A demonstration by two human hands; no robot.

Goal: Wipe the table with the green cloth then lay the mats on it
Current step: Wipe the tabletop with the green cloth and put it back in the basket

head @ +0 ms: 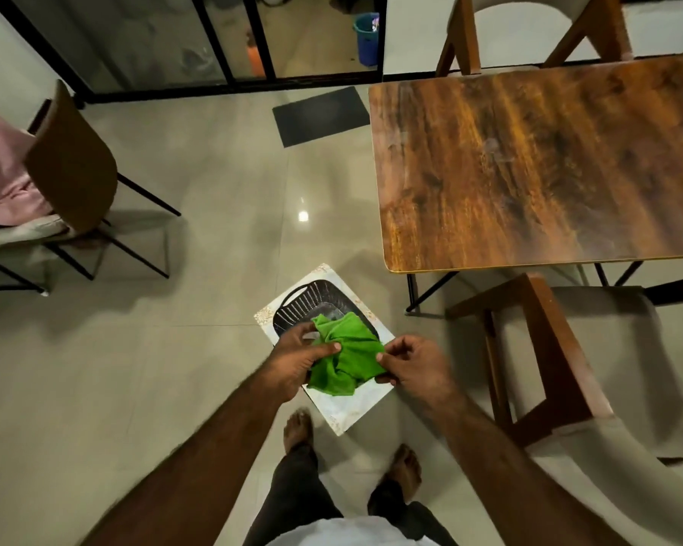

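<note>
The left hand (304,358) reaches forward, thumb and fingers pinching one side of the green cloth (346,362). The cloth hangs crumpled between both hands, with no clear long axis, above a black basket (298,305) on a white mat (346,407) that lies diagonally on the floor. The right hand (413,368), fingers curled, pinches the cloth's other edge. The table (529,171) stands further right.

Glossy wood-grain table (529,163), fuzzy green cloth (346,358)
</note>
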